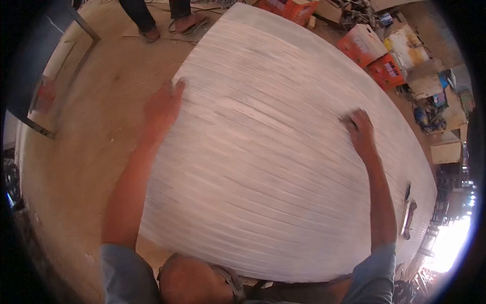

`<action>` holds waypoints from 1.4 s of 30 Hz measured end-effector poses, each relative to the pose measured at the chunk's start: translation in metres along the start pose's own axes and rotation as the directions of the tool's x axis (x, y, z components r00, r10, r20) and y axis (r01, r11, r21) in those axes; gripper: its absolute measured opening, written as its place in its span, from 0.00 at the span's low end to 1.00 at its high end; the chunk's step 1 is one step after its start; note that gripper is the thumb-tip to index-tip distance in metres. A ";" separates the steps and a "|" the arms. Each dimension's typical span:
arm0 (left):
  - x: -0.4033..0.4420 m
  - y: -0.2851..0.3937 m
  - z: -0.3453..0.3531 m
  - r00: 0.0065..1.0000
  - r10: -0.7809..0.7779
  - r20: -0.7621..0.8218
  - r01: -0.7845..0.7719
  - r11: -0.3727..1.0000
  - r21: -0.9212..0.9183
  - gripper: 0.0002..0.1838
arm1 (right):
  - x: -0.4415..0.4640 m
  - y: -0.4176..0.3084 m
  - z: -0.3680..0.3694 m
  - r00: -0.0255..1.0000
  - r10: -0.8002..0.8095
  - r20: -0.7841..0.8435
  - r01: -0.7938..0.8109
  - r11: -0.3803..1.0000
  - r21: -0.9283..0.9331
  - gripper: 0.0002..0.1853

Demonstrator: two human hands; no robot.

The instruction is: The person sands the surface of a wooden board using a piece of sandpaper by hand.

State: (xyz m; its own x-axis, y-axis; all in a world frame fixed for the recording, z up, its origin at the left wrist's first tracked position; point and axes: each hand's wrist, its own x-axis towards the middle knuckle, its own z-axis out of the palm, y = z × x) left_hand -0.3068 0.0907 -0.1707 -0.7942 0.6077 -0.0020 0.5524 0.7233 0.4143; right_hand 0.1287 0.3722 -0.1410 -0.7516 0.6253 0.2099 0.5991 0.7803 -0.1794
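Note:
A large pale panel (263, 152) with whitish streaks across its face lies in front of me. At its left edge is my left hand (164, 106), its thumb over the top face and its other fingers partly hidden. My right hand (360, 129) is on the right half of the panel, fingers curled and slightly blurred. Something small and dark shows at its fingertips, too unclear to name. To the right of that forearm, a tool with a brown handle and a pale flat part (407, 220) rests on the panel, near a small dark object (408, 190).
Another person's sandalled feet (187, 23) stand beyond the panel's far left corner. Orange-and-white boxes (362, 45) and clutter line the right side. A dark metal-framed object (38, 66) stands at left on the brown floor (86, 142). A rounded shape (190, 278) shows at the bottom.

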 end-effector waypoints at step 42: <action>-0.004 -0.001 -0.007 0.999 0.039 0.015 -0.038 0.996 -0.085 0.37 | 0.056 -0.033 -0.006 0.996 -0.081 0.041 0.074 0.985 0.157 0.07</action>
State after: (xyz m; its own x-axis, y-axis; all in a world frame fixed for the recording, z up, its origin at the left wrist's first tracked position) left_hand -0.3052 0.0854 -0.1648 -0.7679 0.6405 0.0002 0.5584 0.6693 0.4901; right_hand 0.0686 0.3815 -0.1178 -0.8084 0.5589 0.1846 0.4910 0.8134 -0.3119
